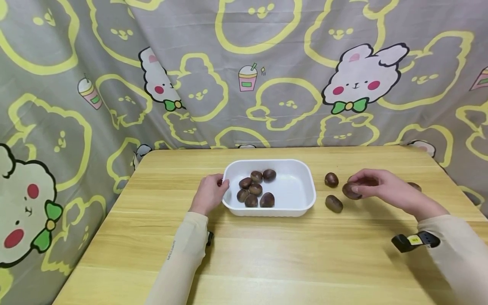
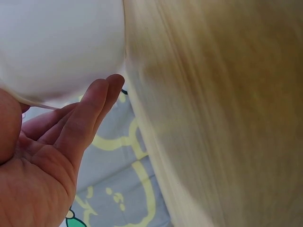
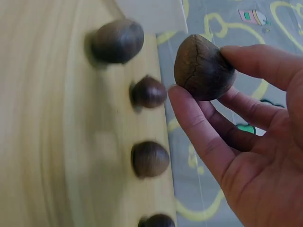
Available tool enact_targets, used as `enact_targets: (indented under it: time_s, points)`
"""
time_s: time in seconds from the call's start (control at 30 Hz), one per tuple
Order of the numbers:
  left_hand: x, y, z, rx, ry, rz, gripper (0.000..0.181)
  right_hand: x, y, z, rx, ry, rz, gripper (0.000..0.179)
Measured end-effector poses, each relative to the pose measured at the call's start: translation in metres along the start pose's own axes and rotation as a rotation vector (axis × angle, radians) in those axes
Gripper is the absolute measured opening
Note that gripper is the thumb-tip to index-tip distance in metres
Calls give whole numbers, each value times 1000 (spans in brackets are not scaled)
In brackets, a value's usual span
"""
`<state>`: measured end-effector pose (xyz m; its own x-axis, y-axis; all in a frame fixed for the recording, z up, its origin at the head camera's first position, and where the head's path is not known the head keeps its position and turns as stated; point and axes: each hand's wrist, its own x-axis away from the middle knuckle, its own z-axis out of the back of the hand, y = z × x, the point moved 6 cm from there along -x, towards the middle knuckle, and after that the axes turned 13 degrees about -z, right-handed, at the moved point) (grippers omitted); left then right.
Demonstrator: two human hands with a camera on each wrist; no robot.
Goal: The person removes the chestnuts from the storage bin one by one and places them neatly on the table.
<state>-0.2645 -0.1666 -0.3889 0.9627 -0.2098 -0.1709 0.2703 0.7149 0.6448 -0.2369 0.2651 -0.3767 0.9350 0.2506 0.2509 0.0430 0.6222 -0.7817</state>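
Observation:
My right hand (image 1: 385,188) pinches a brown chestnut (image 1: 351,190) between thumb and fingers, to the right of a white plastic tray (image 1: 295,190). In the right wrist view this chestnut (image 3: 199,71) shows a dark line down its shell, and it is held up off the table. My left hand (image 1: 209,192) grips the tray's left end, thumb at the rim and fingers along the outside wall. From the left wrist, the fingers (image 2: 87,111) lie under the tray's edge. Several chestnuts (image 1: 255,189) lie inside, mostly toward the left half.
On the wooden table (image 1: 267,254), loose chestnuts lie right of the tray: one toward the back (image 1: 331,180), one nearer the front (image 1: 334,203), another partly behind the right wrist (image 1: 414,186). A patterned curtain (image 1: 244,110) hangs along the table's back edge.

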Motion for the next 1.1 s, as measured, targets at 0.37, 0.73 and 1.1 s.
enact_targets:
  time_s: [0.37,0.73,1.1]
  points:
    - [-1,-1,-1,6,-2,7,29,11,34,2,15,-28,-2,24]
    - [0,-2,0,3,0,18,30,8,47,0,70,-2,-27,28]
    - [-1,-1,-1,1,-10,16,30,8,53,1,82,13,-64,31]
